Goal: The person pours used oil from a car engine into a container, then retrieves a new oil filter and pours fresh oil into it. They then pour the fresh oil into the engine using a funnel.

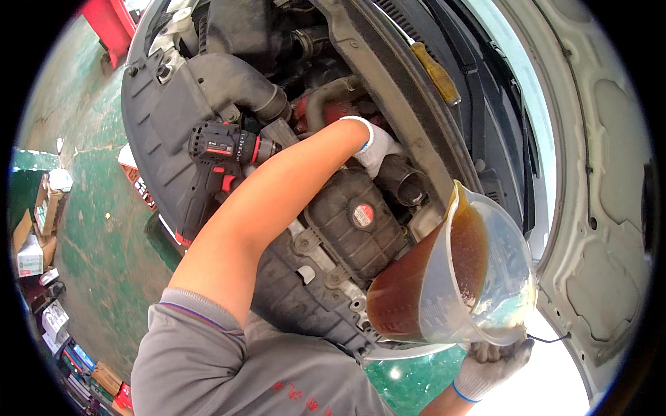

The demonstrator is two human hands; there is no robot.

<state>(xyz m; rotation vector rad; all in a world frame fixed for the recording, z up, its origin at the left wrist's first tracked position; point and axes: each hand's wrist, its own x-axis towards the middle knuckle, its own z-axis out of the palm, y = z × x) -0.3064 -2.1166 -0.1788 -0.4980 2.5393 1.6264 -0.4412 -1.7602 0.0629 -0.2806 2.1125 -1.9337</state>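
Gloved white right hand (491, 364) grasps translucent plastic jug of amber-brown liquid (406, 284), graduated, near ribbed black plastic cover (333, 215) bearing round red-and-white label (363, 215); gloved white left hand (378, 149) reaches into engine bay, fingers hidden, grip cannot be told; black-and-red cordless drill (214, 144) carries pale lettering

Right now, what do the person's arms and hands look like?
Left arm: grey short sleeve, red and blue hem trim, bare below. Left hand: white knit glove, blue cuff edge. Right hand: similar glove, fingers darkened grey; coating or dirt, can't tell.
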